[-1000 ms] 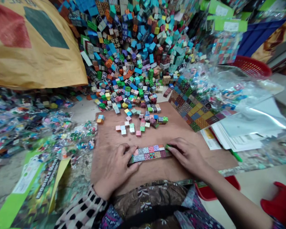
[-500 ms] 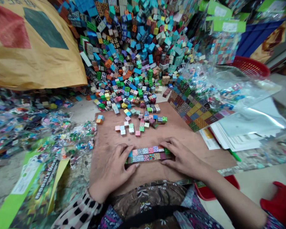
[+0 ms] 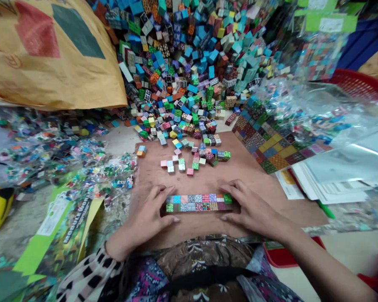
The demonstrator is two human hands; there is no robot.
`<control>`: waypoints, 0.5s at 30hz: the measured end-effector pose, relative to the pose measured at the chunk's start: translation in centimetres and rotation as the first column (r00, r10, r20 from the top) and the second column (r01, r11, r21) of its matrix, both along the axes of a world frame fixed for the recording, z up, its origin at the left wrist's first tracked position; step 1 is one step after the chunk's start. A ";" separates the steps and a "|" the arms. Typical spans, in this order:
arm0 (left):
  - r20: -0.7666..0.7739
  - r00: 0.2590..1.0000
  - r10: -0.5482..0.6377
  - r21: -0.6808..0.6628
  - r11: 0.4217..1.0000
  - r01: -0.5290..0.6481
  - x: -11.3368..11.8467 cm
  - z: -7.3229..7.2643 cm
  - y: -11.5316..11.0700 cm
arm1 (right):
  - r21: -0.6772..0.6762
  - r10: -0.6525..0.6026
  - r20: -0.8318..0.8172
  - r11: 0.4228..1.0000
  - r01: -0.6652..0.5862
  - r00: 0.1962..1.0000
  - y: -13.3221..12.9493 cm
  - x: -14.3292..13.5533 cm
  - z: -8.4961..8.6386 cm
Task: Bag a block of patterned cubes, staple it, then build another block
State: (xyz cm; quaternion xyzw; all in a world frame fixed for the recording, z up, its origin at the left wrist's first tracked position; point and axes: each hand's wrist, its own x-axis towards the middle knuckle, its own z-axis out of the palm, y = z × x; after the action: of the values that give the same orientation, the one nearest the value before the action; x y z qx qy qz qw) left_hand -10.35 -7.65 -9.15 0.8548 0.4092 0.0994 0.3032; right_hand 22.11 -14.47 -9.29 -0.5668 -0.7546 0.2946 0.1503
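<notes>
Two rows of small patterned cubes (image 3: pixel 198 203) lie together as a straight strip on the brown board (image 3: pixel 182 235). My left hand (image 3: pixel 149 216) is at the strip's left end, thumb in front and fingers behind, closed round that end. At the right end my right hand (image 3: pixel 250 207) grips in the same way, its thumb near the front edge and its fingers at the back by a green cube. The tops of both rows show between the hands. Several loose cubes (image 3: pixel 190 172) are scattered on the board beyond the strip.
A big heap of cubes (image 3: pixel 189 84) rises behind the board. Small bagged pieces (image 3: pixel 82 147) and green-topped packaging (image 3: pixel 59 222) lie left, below a yellow sack (image 3: pixel 82 84). On the right are a mosaic block sheet (image 3: pixel 267 142), papers (image 3: pixel 318 180) and a red basket (image 3: pixel 359 82).
The two rows are now flush and level, where they were slightly slanted and offset. My left hand has shifted outward, showing more of the left end. The camera view has moved left.
</notes>
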 end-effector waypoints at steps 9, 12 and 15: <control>-0.054 0.998 -0.032 0.118 0.992 0.038 2.3 -0.6 -0.6 | 0.033 0.019 -0.054 0.999 -0.017 0.998 0.4 -1.5 -0.1; -0.051 0.999 -0.011 0.168 0.986 0.020 2.1 -0.8 -0.7 | 0.042 -0.003 -0.096 0.999 0.008 0.995 -0.4 -0.3 0.4; -0.056 0.998 0.004 0.211 0.977 0.008 1.7 -1.0 -0.9 | 0.147 -0.056 -0.168 0.986 0.081 0.984 -1.7 0.7 0.9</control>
State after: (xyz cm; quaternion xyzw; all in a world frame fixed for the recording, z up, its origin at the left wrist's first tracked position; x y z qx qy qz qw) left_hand -8.64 -8.54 -10.20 0.8852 0.4037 0.1177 0.1991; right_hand 22.84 -16.21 -8.38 -0.5530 -0.7401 0.2760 0.2649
